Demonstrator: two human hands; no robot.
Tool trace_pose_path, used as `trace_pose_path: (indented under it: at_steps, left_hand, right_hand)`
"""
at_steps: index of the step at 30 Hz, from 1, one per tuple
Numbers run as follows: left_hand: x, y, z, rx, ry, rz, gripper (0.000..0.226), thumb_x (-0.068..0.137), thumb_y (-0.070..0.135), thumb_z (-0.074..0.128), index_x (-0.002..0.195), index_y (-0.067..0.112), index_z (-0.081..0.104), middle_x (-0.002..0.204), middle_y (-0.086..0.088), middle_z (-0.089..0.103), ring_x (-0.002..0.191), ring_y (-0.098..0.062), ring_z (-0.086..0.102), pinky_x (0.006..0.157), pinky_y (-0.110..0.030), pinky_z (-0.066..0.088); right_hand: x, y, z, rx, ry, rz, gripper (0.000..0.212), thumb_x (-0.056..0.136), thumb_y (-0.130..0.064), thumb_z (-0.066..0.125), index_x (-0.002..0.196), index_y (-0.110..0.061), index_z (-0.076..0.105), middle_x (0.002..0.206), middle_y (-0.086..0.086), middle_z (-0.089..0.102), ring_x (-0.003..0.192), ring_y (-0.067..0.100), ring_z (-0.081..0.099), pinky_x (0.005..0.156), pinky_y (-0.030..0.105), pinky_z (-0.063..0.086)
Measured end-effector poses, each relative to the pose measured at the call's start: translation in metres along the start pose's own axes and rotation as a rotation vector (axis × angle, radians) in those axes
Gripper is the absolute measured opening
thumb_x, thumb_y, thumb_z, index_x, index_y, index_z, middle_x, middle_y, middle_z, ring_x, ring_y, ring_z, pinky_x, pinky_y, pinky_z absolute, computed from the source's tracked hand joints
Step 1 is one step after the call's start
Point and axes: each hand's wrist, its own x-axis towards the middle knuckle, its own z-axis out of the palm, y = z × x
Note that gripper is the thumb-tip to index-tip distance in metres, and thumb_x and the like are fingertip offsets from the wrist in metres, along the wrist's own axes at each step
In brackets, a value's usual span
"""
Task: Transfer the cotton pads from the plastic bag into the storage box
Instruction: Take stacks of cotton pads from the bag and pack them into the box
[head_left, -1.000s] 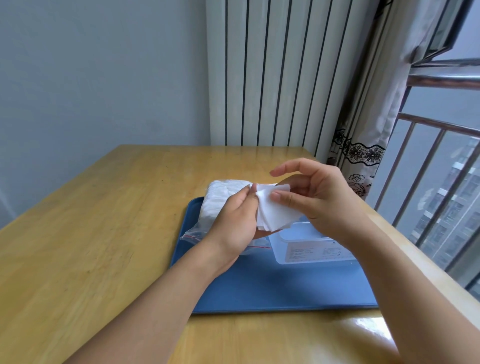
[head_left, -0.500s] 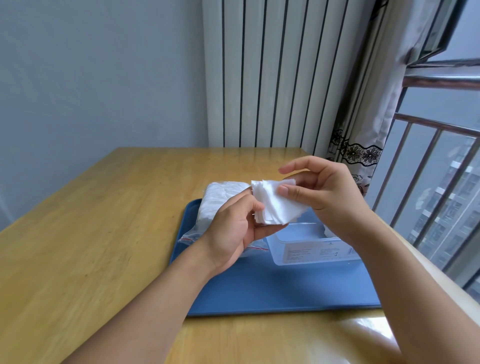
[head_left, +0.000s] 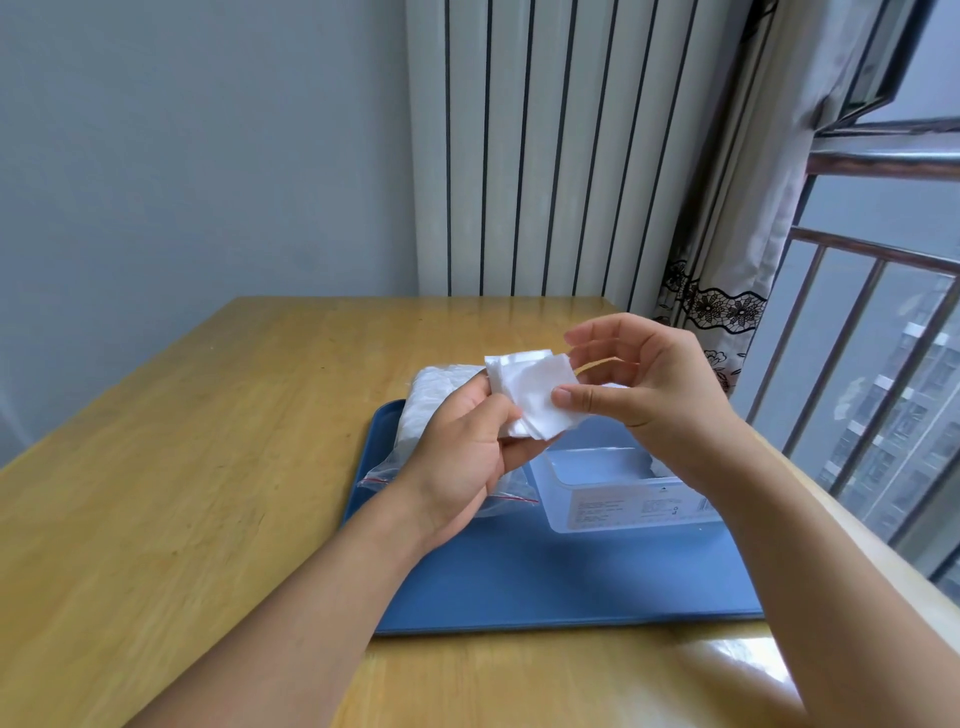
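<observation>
A small stack of white square cotton pads (head_left: 535, 397) is held up in the air above the blue tray (head_left: 545, 577). My left hand (head_left: 467, 457) grips the stack's lower left corner, and my right hand (head_left: 639, 384) pinches its right edge with the thumb in front. Behind my left hand lies the clear plastic bag (head_left: 431, 395) with a red zip line, still full of white pads. The clear storage box (head_left: 623, 488), open at the top and labelled on its front, stands on the tray below my right hand.
The tray lies on a wooden table (head_left: 182, 467). A white radiator (head_left: 545, 156) stands behind the table, with a patterned curtain (head_left: 727, 249) and window bars (head_left: 857, 364) to the right.
Both hands have lifted the stack of pads a little higher and turned its flat face toward me. The right thumb now presses on its right edge.
</observation>
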Motion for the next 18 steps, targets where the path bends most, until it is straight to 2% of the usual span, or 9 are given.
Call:
trace_pose_path:
  at_steps: [3,7,10,14,18]
  left_hand:
    - [0.0,0.002,-0.001,-0.009,-0.01,-0.013,0.044,0.098,-0.009,0.032,0.116,0.015,0.064,0.112,-0.004,0.074,0.11,-0.018,0.067,0.094,-0.03,0.057]
    - [-0.001,0.003,-0.002,-0.005,-0.054,-0.025,0.046,0.097,-0.011,0.031,0.122,0.013,0.061,0.117,-0.005,0.072,0.111,-0.017,0.068,0.094,-0.029,0.056]
    - [-0.002,0.004,-0.001,0.02,-0.068,-0.011,0.049,0.097,-0.013,0.031,0.123,0.016,0.061,0.116,-0.002,0.073,0.11,-0.015,0.068,0.093,-0.027,0.056]
    - [-0.001,0.003,0.0,0.085,-0.015,0.03,0.049,0.098,-0.012,0.032,0.122,0.019,0.061,0.118,-0.002,0.072,0.115,-0.015,0.067,0.095,-0.028,0.055]
    - [0.0,0.001,0.001,0.092,0.046,0.051,0.048,0.098,-0.011,0.032,0.128,0.016,0.059,0.123,-0.004,0.072,0.117,-0.015,0.066,0.096,-0.027,0.055]
  right_hand:
    - [0.001,0.002,-0.002,0.094,0.015,0.072,0.049,0.061,-0.001,0.088,0.105,-0.006,0.07,0.078,0.007,0.071,0.068,0.019,0.067,0.069,0.028,0.059]
    - [0.001,-0.001,-0.008,0.266,-0.006,0.255,0.049,0.056,-0.006,0.084,0.103,-0.006,0.068,0.07,0.003,0.071,0.065,0.015,0.07,0.061,0.022,0.055]
    - [0.001,-0.003,-0.013,0.341,-0.013,0.349,0.043,0.056,-0.006,0.083,0.096,-0.009,0.068,0.073,0.005,0.072,0.067,0.014,0.071,0.059,0.021,0.056]
    - [0.001,-0.003,-0.014,0.392,-0.019,0.4,0.05,0.057,-0.005,0.083,0.104,-0.004,0.069,0.085,0.014,0.073,0.075,0.019,0.074,0.066,0.024,0.06]
    - [0.002,-0.005,-0.014,0.485,0.02,0.393,0.047,0.061,-0.005,0.081,0.106,-0.006,0.068,0.087,0.01,0.074,0.077,0.018,0.073,0.065,0.022,0.059]
